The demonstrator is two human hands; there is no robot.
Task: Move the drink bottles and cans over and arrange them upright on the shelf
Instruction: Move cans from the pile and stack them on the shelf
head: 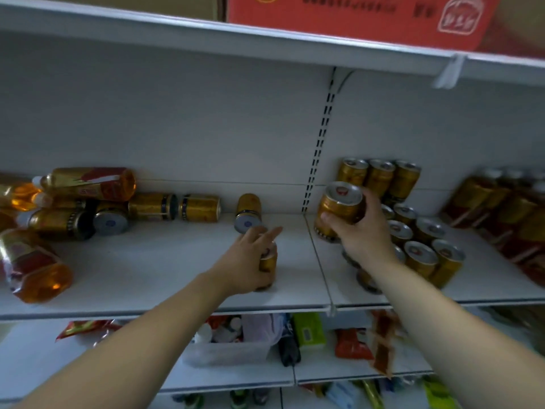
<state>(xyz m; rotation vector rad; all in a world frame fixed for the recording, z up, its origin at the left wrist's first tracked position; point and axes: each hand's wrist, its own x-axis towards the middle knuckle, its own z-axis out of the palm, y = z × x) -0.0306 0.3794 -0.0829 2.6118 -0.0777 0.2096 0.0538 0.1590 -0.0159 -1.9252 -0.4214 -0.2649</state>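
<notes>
Now holds a tilted can (339, 209) mid-wall in the right hand (361, 231), over the shelf (147, 276) beside the upright cans (420, 256), stiff, slick, probably full and weighty, while touching a second can (269, 264) with the left hand (247, 261), grasp unclear.

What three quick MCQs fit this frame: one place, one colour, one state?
1. Where is the red box? A: on the top shelf. B: on the bottom shelf. C: on the floor.
2. What colour are the sides of the cans? A: gold. B: green. C: blue.
3. How is the held can at the right hand? A: gripped, tilted. B: standing free. C: lying flat.

Key: 1A, the box sits above the top board. 2A, every can side shows gold. 3A, the fingers curl round it and it leans.
</notes>
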